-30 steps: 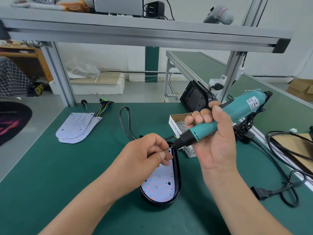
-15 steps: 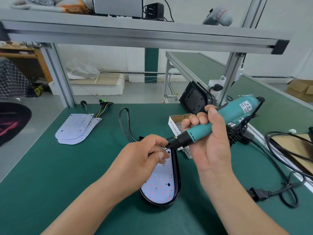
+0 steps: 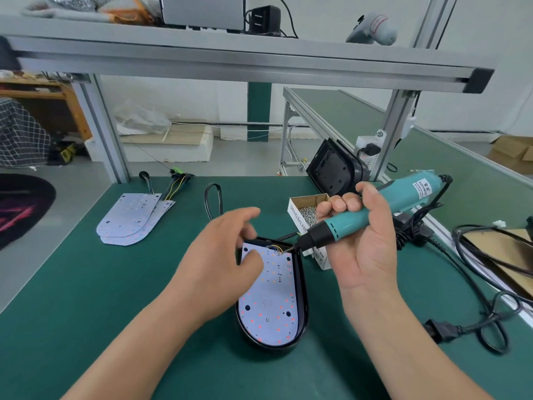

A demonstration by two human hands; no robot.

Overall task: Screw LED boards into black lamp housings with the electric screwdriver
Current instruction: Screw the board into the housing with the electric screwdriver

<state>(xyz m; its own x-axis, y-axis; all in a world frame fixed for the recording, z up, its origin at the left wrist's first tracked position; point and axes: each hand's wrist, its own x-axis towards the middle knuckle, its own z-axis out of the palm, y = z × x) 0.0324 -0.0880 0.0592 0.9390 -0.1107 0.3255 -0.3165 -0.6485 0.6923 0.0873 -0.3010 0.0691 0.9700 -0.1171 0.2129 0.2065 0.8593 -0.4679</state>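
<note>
Head: electric screwdriver [image 3: 349,223] over LED board [image 3: 268,307]

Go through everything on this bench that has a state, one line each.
black lamp housing: lying open side up.
LED board: seated in the housing.
electric screwdriver: gripped, tip at the board's top end.
screw box: open, holds screws.
left hand: open, over the board.
right hand: grips the screwdriver.

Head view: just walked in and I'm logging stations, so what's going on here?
An LED board lies in a black lamp housing on the green bench. The right hand grips the teal electric screwdriver, its bit angled down at the board's far end by the wires. The left hand is open above the board's left corner.
</note>
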